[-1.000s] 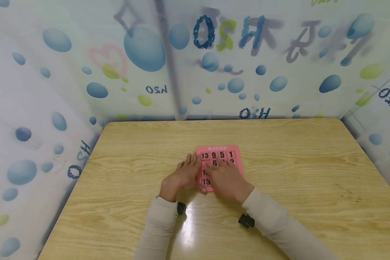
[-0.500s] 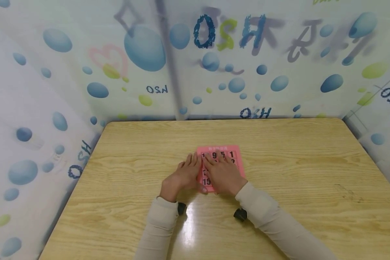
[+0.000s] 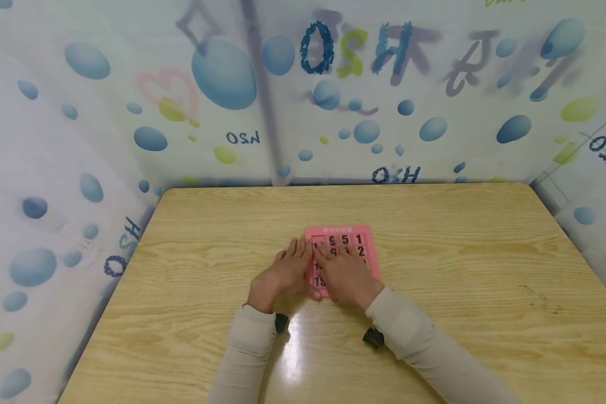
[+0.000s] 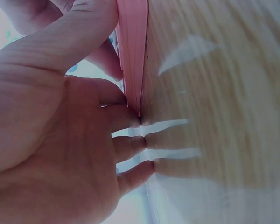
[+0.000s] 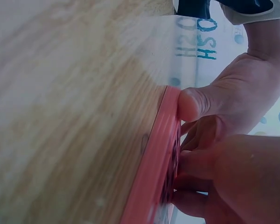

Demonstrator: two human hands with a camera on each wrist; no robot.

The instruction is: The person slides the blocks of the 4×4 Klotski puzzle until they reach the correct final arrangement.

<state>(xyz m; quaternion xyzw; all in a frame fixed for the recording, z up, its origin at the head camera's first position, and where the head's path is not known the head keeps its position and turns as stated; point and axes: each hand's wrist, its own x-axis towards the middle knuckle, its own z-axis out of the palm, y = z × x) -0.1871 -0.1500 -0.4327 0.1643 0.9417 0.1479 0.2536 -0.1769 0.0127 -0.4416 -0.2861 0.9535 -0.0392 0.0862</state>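
A pink number slide puzzle point(image 3: 339, 230) lies flat on the table, with black numbers on its tiles. In the head view, my left hand point(image 3: 285, 274) lies along its left edge, fingers fairly straight; its thumb touches the near left corner. The left wrist view shows several of that hand's fingertips point(image 4: 130, 148) touching the tabletop beside the pink side. My right hand point(image 3: 348, 275) is over the puzzle, its index fingertip at the 13 tile point(image 3: 317, 246) in the left column. A gap shows above that tile. Several middle and lower tiles are hidden under the right hand.
The wooden table point(image 3: 459, 252) stretches around the puzzle on all sides. Behind it hangs a pale wall covering point(image 3: 303, 163) with blue and green drops. A dark wrist device point(image 3: 373, 338) sits below the right wrist, another point(image 3: 281, 324) by the left.
My right hand has shifted left, its index finger coming onto the 13 tile. That tile has slid a little toward me, leaving a gap at the top left. My left hand stays put.
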